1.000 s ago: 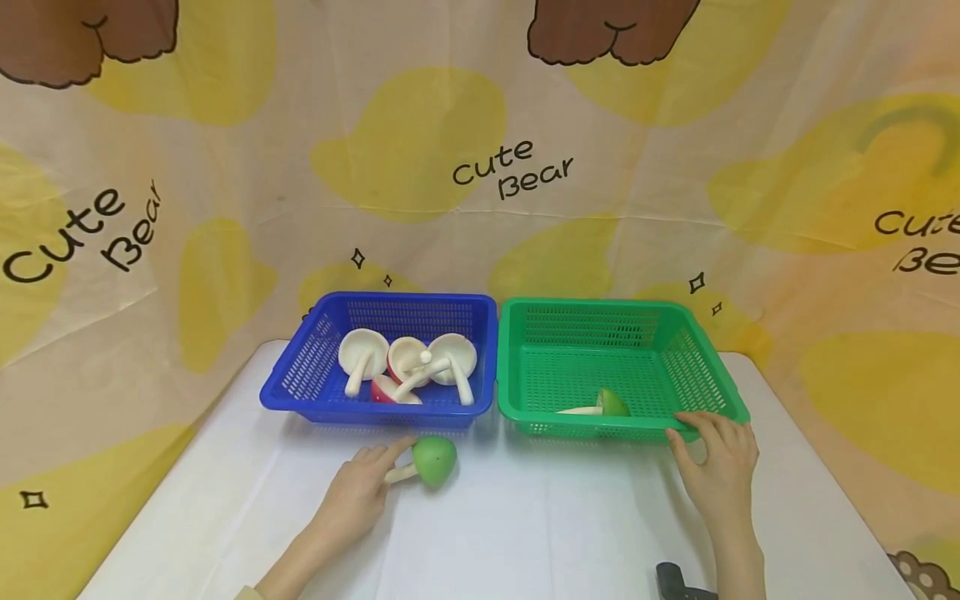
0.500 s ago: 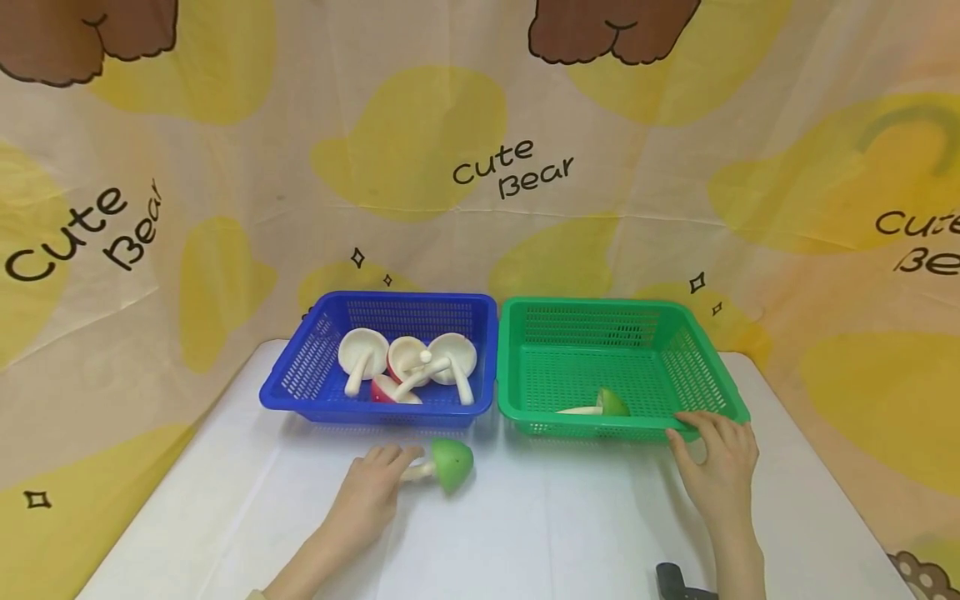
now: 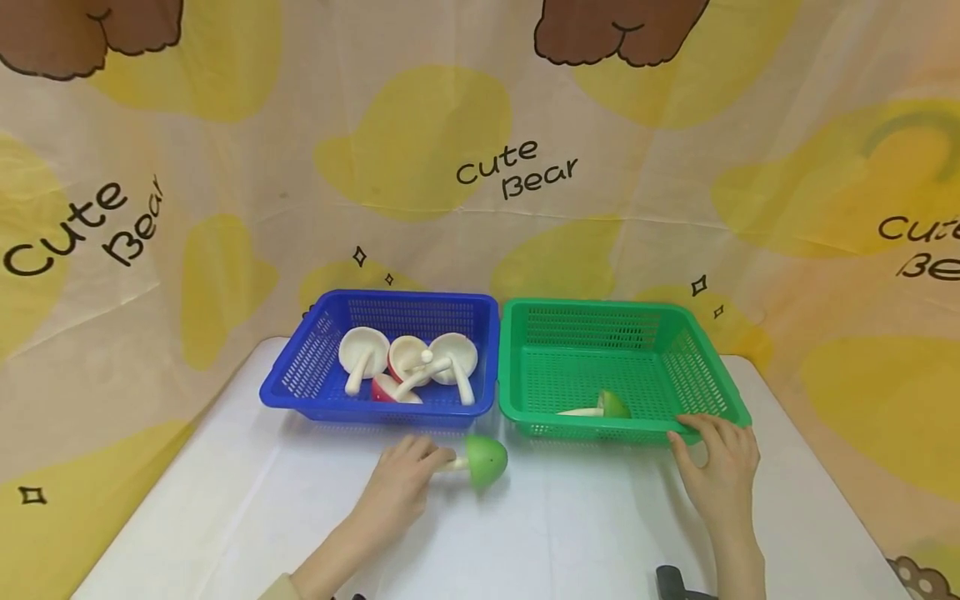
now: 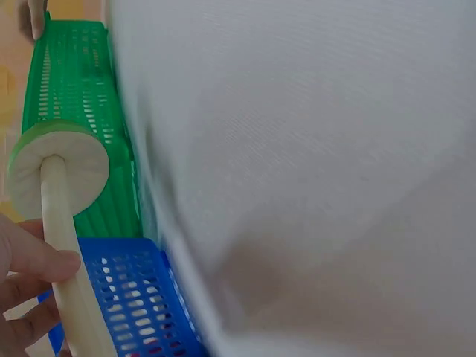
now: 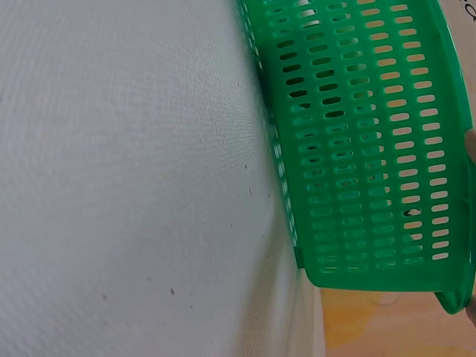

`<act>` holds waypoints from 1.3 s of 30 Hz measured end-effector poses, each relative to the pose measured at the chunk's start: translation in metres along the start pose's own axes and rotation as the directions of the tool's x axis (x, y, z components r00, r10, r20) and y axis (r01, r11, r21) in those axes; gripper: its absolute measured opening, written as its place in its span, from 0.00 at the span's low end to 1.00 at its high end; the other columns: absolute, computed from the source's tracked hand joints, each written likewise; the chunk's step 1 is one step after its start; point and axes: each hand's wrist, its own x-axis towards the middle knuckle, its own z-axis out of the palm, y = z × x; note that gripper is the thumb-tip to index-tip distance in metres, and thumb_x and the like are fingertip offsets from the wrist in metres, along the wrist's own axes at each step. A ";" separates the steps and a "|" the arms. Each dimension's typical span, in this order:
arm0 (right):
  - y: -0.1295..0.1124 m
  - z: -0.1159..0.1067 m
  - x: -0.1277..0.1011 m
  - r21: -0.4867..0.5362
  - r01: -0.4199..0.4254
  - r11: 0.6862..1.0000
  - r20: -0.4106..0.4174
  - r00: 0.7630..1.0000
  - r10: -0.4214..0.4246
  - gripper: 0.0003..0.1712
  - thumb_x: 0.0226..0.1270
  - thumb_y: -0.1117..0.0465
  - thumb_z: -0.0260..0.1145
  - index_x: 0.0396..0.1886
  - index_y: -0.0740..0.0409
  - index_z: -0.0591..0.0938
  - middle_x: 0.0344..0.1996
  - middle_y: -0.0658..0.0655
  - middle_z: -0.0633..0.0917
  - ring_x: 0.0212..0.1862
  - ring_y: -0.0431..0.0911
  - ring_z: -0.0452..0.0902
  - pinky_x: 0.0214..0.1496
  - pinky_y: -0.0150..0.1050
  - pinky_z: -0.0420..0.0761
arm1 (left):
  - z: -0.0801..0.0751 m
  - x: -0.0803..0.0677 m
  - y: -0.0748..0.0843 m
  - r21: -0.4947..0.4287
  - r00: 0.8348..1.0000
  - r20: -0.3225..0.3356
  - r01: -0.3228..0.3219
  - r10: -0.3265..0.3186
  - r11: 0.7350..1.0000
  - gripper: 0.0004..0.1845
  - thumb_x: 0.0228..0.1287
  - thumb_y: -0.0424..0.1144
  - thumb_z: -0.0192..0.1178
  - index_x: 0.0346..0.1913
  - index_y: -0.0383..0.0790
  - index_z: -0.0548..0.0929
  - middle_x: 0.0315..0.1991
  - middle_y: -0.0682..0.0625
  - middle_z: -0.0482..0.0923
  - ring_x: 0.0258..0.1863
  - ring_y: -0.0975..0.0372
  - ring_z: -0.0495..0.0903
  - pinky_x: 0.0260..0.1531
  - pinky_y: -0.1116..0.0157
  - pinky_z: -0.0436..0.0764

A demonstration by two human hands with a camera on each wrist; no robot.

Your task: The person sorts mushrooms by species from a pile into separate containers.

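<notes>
Left hand pinches green mushroom by its stem.
Right hand grips green basket front right corner, near table front edge.

"Cute Bear" printed in black on the backdrop cloth at my 12 o'clock, repeated at 10 o'clock, cut off at 2 o'clock
</notes>
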 end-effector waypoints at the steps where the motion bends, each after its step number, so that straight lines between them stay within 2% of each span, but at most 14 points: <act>1: 0.001 0.000 0.000 0.001 0.001 1.000 -0.002 1.000 -0.001 0.16 0.48 0.72 0.73 0.40 0.64 0.83 0.42 0.68 0.81 0.51 0.64 0.69 0.70 0.70 0.46 | 0.000 0.002 0.002 0.003 1.000 0.004 -0.007 0.007 1.000 0.26 0.42 0.22 0.66 0.43 0.54 0.82 0.32 0.60 0.74 0.36 0.64 0.72 0.31 0.70 0.66; 9: 0.003 0.000 -0.001 0.002 0.002 1.000 -0.001 1.000 -0.002 0.16 0.49 0.72 0.72 0.40 0.65 0.83 0.43 0.68 0.81 0.51 0.64 0.68 0.70 0.70 0.45 | -0.003 0.020 0.015 0.029 0.997 -0.005 -0.077 0.077 0.997 0.27 0.45 0.22 0.66 0.46 0.55 0.81 0.33 0.59 0.74 0.35 0.65 0.70 0.31 0.71 0.63; 19: 0.004 0.002 -0.001 0.000 0.002 1.000 0.007 1.000 -0.002 0.16 0.49 0.72 0.72 0.41 0.64 0.82 0.43 0.68 0.80 0.52 0.64 0.68 0.70 0.70 0.45 | -0.013 0.042 0.029 0.020 0.990 -0.037 -0.138 0.139 0.990 0.28 0.47 0.21 0.63 0.48 0.55 0.80 0.37 0.59 0.75 0.36 0.65 0.70 0.34 0.70 0.66; 23: 0.004 0.001 -0.001 -0.002 -0.001 1.000 0.007 1.000 0.001 0.16 0.49 0.72 0.72 0.41 0.64 0.82 0.43 0.67 0.80 0.52 0.64 0.68 0.70 0.70 0.45 | -0.015 0.054 0.034 -0.011 0.987 -0.048 -0.155 0.154 0.988 0.26 0.51 0.22 0.61 0.49 0.54 0.81 0.38 0.59 0.76 0.38 0.64 0.71 0.35 0.70 0.67; 29: 0.003 0.001 -0.001 -0.003 -0.008 1.000 0.013 1.000 0.008 0.16 0.50 0.71 0.72 0.41 0.64 0.82 0.44 0.67 0.80 0.52 0.64 0.68 0.71 0.69 0.45 | -0.013 0.074 0.040 -0.043 0.979 -0.068 -0.194 0.191 0.980 0.27 0.49 0.20 0.61 0.49 0.53 0.81 0.38 0.57 0.76 0.37 0.64 0.71 0.34 0.70 0.66; 33: 0.003 0.000 -0.001 -0.004 -0.017 1.000 0.023 1.000 0.017 0.16 0.50 0.71 0.72 0.42 0.63 0.82 0.44 0.67 0.80 0.53 0.63 0.68 0.71 0.68 0.44 | -0.010 0.087 0.045 -0.068 0.976 -0.076 -0.211 0.206 0.975 0.25 0.52 0.20 0.60 0.49 0.52 0.82 0.36 0.57 0.75 0.36 0.64 0.70 0.34 0.70 0.65; 39: 0.002 0.000 -0.001 -0.005 -0.018 1.000 0.022 1.000 0.018 0.16 0.51 0.71 0.72 0.41 0.64 0.82 0.44 0.67 0.80 0.53 0.63 0.68 0.71 0.68 0.45 | -0.008 0.110 0.055 -0.085 0.978 -0.044 -0.207 0.203 0.975 0.27 0.51 0.19 0.56 0.50 0.51 0.81 0.37 0.56 0.75 0.35 0.62 0.70 0.31 0.71 0.63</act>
